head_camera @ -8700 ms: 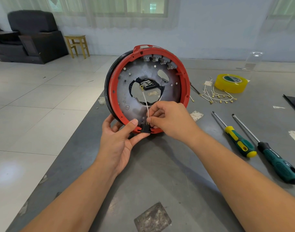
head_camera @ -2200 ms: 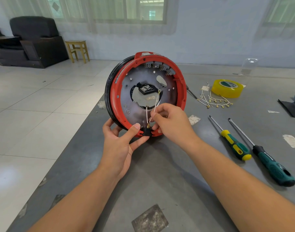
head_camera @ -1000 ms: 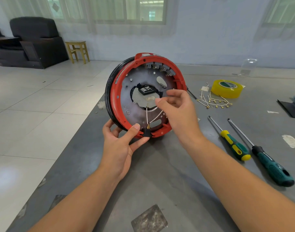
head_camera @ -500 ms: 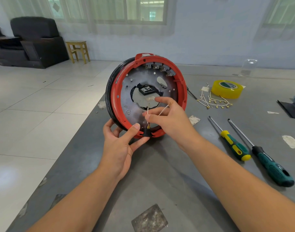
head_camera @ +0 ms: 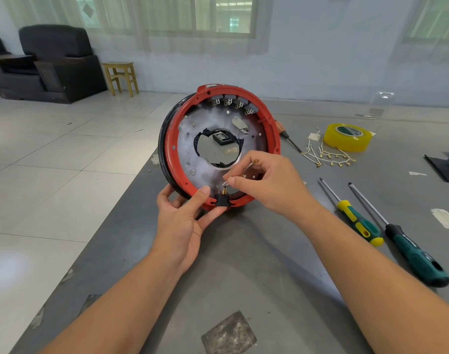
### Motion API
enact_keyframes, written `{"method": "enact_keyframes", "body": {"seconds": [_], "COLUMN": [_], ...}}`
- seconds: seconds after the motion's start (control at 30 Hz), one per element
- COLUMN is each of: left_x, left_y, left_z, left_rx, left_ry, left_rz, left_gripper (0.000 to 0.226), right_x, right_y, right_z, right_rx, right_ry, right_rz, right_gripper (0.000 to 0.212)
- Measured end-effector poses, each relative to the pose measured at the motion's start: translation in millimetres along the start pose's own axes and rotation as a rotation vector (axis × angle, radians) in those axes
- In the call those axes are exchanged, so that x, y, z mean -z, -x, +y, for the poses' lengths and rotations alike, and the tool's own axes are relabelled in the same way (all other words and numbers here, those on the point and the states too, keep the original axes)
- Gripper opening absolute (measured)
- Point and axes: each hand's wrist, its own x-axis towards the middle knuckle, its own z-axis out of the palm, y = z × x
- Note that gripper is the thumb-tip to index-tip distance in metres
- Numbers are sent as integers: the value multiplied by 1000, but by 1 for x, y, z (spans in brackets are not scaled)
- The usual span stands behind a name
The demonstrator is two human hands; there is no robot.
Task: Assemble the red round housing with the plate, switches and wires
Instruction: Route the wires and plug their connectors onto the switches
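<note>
The red round housing [head_camera: 171,139] stands on edge on the grey table, its open side facing me. Inside sits the grey metal plate [head_camera: 208,118] with a ragged centre hole, and several switches [head_camera: 233,101] line the top rim. A small black switch [head_camera: 222,200] sits in the bottom rim slot. My left hand [head_camera: 184,215] grips the lower rim, thumb beside that switch. My right hand [head_camera: 266,181] pinches white wires [head_camera: 249,166] with brass terminals just above the black switch.
Spare white wires with brass terminals [head_camera: 325,154] and a yellow tape roll [head_camera: 347,134] lie to the right. Two screwdrivers [head_camera: 356,223] [head_camera: 409,251] lie near my right forearm, and a third pokes out behind the housing [head_camera: 289,140]. The table's left edge runs just left of the housing.
My right hand lifted to the plate's centre with a wire, then came back down; it now pinches the wire ends just above the black switch. My left hand has stayed on the rim.
</note>
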Motion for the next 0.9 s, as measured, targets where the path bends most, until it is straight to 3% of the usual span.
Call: {"method": "enact_keyframes", "body": {"seconds": [0.23, 0.37, 0.43, 0.53, 0.63, 0.8, 0.9], "left_x": [0, -1, -1, 1, 1, 0, 0], "left_y": [-2, 0, 1, 1, 2, 6, 6], "left_z": [0, 1, 2, 6, 9, 12, 16], "left_rx": [-7, 0, 23, 57, 69, 58, 13], "left_ry": [21, 8, 14, 33, -18, -174, -405], "left_rz": [1, 12, 36, 35, 31, 63, 79], "left_gripper": [76, 74, 72, 65, 61, 52, 51], "right_x": [5, 6, 5, 1, -7, -19, -21], "right_y": [1, -2, 0, 15, 31, 35, 39], "right_z": [3, 11, 18, 33, 51, 53, 49], "right_rx": [48, 61, 126, 269, 330, 326, 309], "right_ry": [25, 31, 151, 472, 735, 800, 818], "right_rz": [-40, -46, 62, 218, 154, 163, 151], "right_gripper": [12, 51, 61, 39, 30, 26, 24]}}
